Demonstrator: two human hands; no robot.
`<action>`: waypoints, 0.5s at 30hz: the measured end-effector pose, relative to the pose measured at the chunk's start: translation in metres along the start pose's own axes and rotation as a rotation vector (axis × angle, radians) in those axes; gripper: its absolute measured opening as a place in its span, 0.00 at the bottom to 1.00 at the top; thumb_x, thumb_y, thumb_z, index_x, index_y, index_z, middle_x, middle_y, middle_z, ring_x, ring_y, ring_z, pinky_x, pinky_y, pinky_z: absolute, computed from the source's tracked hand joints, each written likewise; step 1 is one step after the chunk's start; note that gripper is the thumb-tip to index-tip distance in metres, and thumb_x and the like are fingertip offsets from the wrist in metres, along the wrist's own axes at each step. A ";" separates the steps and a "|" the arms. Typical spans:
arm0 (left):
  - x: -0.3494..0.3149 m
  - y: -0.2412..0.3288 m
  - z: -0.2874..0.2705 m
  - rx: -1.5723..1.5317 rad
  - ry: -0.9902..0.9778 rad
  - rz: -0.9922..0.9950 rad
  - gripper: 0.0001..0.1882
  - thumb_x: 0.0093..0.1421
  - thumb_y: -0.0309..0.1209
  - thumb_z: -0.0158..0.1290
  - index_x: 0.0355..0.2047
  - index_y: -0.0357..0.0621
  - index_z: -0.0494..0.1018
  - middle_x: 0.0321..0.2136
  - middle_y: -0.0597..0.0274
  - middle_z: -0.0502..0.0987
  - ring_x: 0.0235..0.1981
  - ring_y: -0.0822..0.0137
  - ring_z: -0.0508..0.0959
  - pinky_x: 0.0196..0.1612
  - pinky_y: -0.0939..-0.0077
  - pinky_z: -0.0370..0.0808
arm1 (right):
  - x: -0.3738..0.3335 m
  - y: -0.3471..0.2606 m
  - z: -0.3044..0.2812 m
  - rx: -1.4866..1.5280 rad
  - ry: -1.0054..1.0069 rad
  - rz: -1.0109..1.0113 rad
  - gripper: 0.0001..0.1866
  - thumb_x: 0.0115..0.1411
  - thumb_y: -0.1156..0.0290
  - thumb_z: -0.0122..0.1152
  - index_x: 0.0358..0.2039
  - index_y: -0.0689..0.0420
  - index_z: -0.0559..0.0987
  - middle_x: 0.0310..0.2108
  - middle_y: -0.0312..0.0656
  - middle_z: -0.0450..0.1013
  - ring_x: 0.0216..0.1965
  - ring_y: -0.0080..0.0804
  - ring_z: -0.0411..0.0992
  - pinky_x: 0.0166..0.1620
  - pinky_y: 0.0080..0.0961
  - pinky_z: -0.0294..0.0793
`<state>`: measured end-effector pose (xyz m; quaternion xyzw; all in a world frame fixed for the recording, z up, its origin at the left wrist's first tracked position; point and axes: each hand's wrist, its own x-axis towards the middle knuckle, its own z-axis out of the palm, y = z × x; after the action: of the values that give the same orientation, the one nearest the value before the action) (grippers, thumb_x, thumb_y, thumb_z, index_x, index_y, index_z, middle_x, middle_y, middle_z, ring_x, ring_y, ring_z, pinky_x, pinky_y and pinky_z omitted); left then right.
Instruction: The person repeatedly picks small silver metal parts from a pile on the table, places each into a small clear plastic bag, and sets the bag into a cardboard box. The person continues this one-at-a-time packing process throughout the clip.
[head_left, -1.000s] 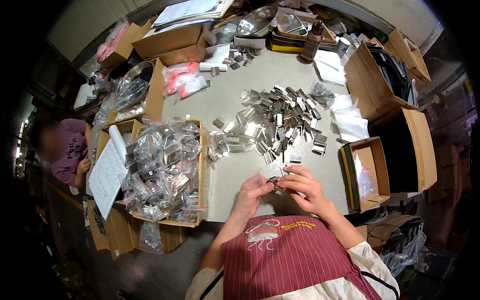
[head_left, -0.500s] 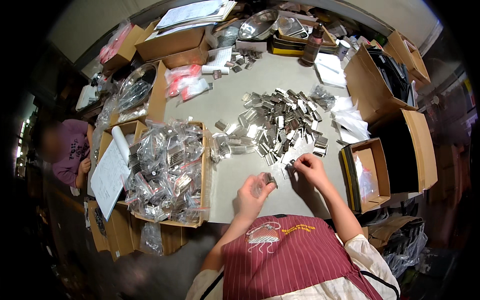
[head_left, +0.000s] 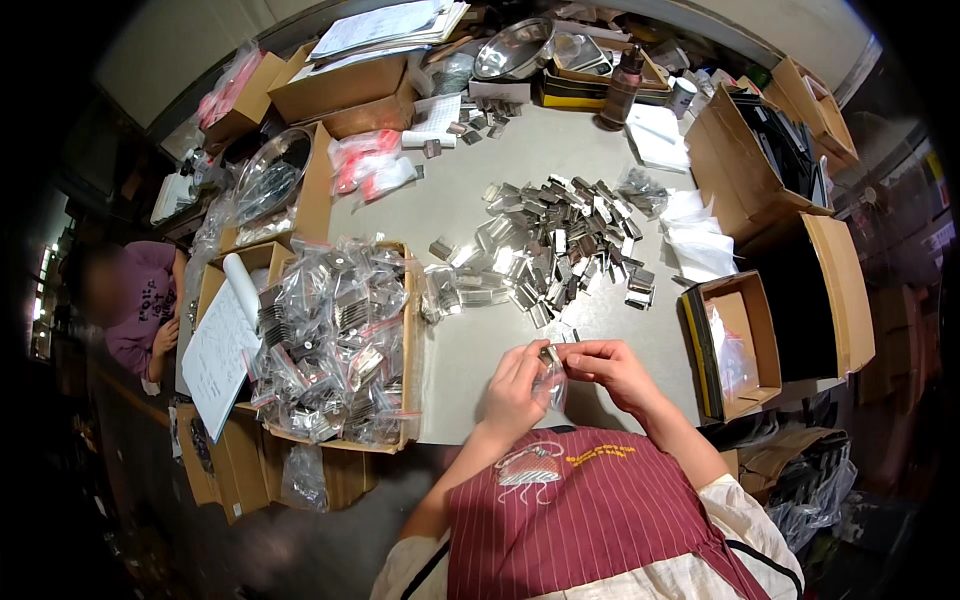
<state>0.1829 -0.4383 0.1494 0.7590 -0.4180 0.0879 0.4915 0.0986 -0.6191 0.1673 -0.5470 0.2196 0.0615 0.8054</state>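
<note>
My left hand (head_left: 515,388) is closed round a small clear plastic bag (head_left: 556,388) that hangs down between my hands. A shiny metal piece (head_left: 547,354) shows at the bag's upper end. My right hand (head_left: 614,373) meets it there from the right, thumb and fingers pinched together. What the right fingers hold is hidden. Just beyond my hands lies a loose heap of small silvery metal pieces (head_left: 580,235). Clear empty-looking bags (head_left: 482,287) spread along the heap's left side.
At left, a carton (head_left: 411,375) brims with filled zip bags (head_left: 335,330); a paper sheet (head_left: 218,350) leans beside it. To the right stand a small open box (head_left: 762,375) and larger cartons (head_left: 725,165). A brown bottle (head_left: 622,92) stands far back. Another person (head_left: 140,300) sits at far left.
My right hand has come left from the tabletop to the bag. My left hand has moved slightly right and turned, and the two hands now meet.
</note>
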 end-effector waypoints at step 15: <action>-0.019 -0.021 0.003 -0.302 0.054 -0.450 0.13 0.55 0.29 0.68 0.36 0.38 0.76 0.32 0.56 0.80 0.34 0.64 0.81 0.38 0.71 0.76 | 0.044 0.031 -0.037 -1.216 0.230 -0.523 0.07 0.57 0.71 0.65 0.34 0.60 0.78 0.36 0.48 0.73 0.38 0.52 0.74 0.41 0.43 0.74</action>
<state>0.1847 -0.4271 0.1235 0.7482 -0.2341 -0.0668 0.6172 0.1166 -0.6472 0.1114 -0.9416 0.0904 -0.0815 0.3138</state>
